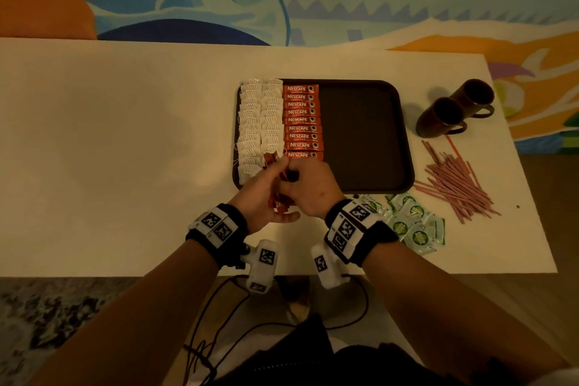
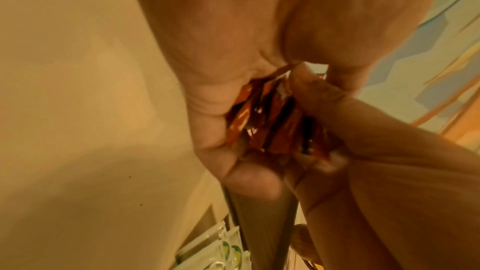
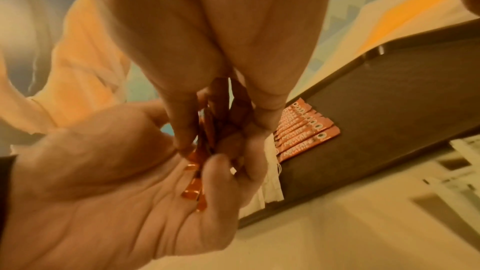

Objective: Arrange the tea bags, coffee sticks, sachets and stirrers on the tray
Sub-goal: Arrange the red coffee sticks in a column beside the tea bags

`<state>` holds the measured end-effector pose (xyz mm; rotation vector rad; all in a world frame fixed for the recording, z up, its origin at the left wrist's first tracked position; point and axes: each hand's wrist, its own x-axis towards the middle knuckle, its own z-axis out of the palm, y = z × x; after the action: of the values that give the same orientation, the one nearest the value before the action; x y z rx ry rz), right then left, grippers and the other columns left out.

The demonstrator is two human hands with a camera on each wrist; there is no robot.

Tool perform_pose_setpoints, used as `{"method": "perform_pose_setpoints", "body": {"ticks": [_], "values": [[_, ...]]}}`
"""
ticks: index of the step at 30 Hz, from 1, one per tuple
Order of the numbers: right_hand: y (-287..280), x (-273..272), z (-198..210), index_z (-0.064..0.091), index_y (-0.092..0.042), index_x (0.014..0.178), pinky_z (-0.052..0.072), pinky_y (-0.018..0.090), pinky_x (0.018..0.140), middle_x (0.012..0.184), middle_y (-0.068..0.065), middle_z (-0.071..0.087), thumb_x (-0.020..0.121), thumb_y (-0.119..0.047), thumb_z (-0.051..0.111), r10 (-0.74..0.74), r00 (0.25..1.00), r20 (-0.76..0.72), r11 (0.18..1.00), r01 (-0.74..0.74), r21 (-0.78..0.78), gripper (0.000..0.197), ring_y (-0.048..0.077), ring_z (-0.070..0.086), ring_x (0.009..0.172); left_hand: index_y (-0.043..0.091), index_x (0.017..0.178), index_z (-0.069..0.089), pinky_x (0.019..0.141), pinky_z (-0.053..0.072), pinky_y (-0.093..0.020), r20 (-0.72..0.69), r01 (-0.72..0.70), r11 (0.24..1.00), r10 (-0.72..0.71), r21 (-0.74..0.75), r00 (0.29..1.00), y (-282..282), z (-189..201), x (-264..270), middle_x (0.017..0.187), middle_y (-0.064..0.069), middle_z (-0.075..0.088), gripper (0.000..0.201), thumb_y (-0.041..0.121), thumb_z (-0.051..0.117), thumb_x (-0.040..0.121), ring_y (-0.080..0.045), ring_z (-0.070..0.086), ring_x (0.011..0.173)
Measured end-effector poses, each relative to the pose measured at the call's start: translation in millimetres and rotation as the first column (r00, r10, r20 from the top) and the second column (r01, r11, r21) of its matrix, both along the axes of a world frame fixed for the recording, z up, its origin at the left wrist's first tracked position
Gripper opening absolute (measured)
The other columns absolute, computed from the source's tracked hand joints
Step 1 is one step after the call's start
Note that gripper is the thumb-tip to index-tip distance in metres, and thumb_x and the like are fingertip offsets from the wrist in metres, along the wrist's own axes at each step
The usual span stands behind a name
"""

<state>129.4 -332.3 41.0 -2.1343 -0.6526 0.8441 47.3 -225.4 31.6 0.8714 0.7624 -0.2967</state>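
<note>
A dark brown tray (image 1: 360,135) lies on the table. Two columns of white tea bags (image 1: 260,122) fill its left side, with a column of red coffee sticks (image 1: 300,121) beside them. Over the tray's near left corner my left hand (image 1: 272,175) grips a bundle of loose coffee sticks (image 1: 279,202). My right hand (image 1: 297,177) meets it and pinches into the top of the bundle (image 3: 194,182). How many sticks the right fingers (image 3: 182,130) pinch is hidden. In the left wrist view the bundle (image 2: 275,122) sits between both hands. Green sachets (image 1: 410,222) and pink stirrers (image 1: 454,182) lie on the table to the right.
Two brown mugs (image 1: 454,110) stand right of the tray at the back. The right half of the tray is bare. The table's right edge runs just past the stirrers. Cables hang below the near table edge.
</note>
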Motion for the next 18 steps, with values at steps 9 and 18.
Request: {"method": "perform_pose_setpoints", "body": {"ticks": [9, 18], "values": [[-18, 20, 5, 0.080, -0.019, 0.100, 0.050, 0.008, 0.062, 0.088, -0.006, 0.075, 0.097, -0.025, 0.070, -0.043, 0.998, -0.044, 0.993, 0.047, 0.104, 0.012, 0.000, 0.069, 0.075, 0.025, 0.116, 0.069, 0.060, 0.045, -0.031, 0.019, -0.016, 1.000, 0.016, -0.017, 1.000, 5, -3, 12, 0.094, -0.007, 0.068, 0.036, 0.053, 0.053, 0.100, -0.021, 0.062, 0.079], [-17, 33, 2, 0.075, -0.021, 0.101, 0.052, 0.009, 0.068, 0.090, -0.013, 0.072, 0.089, -0.021, 0.079, -0.115, 0.993, 0.005, 0.984, 0.113, 0.138, 0.013, -0.003, 0.068, 0.081, 0.020, 0.133, 0.060, 0.066, 0.051, -0.038, 0.043, -0.093, 0.996, 0.092, 0.013, 0.995, 8, -1, 24, 0.117, -0.011, 0.072, 0.040, 0.040, 0.061, 0.099, -0.026, 0.068, 0.093]]}}
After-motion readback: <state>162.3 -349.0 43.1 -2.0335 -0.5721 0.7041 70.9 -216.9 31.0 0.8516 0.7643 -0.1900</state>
